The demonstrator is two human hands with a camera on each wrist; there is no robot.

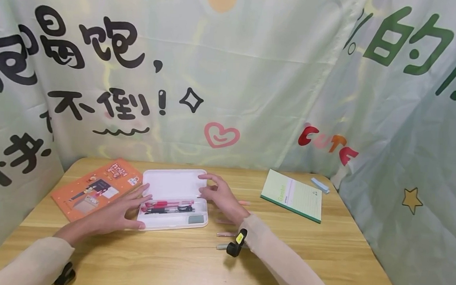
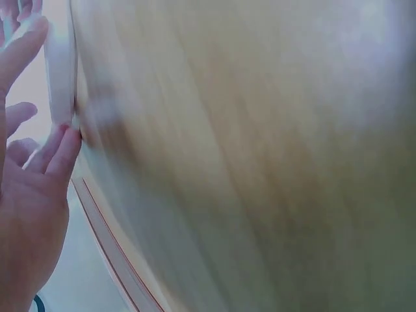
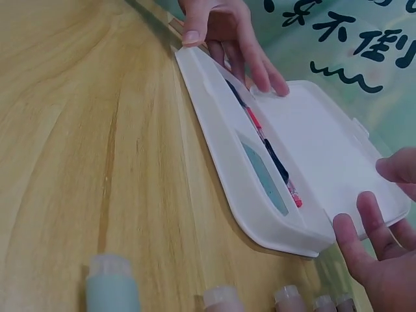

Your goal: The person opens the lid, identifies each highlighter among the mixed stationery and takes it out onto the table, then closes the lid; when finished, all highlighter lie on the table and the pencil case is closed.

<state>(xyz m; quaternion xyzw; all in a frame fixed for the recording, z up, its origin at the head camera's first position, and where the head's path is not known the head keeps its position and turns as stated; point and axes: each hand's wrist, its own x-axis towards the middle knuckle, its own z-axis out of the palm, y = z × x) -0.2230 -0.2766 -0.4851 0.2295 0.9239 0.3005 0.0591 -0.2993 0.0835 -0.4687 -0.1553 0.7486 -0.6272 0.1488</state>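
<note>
A white pencil case (image 1: 172,182) lies with its lid folded back, away from the person. Pink, red and black pens (image 1: 169,207) fill its long compartment, and a grey-green block (image 1: 196,219) sits in the front right section. My left hand (image 1: 119,212) holds the left end, its thumb at the front corner and its other fingers spread by the lid. At the opposite side, my right hand (image 1: 222,196) grips the lid's right edge near the hinge. The right wrist view shows both hands around the case (image 3: 312,136); the left wrist view is mostly blurred wood.
An orange book (image 1: 108,176) lies left of the case, partly behind the left forearm. Several capped pens (image 1: 226,235) lie in a column under the right wrist. Farther right are a green-edged notebook (image 1: 291,196) and a small light-blue item (image 1: 320,185). Printed curtains (image 1: 254,92) surround the table.
</note>
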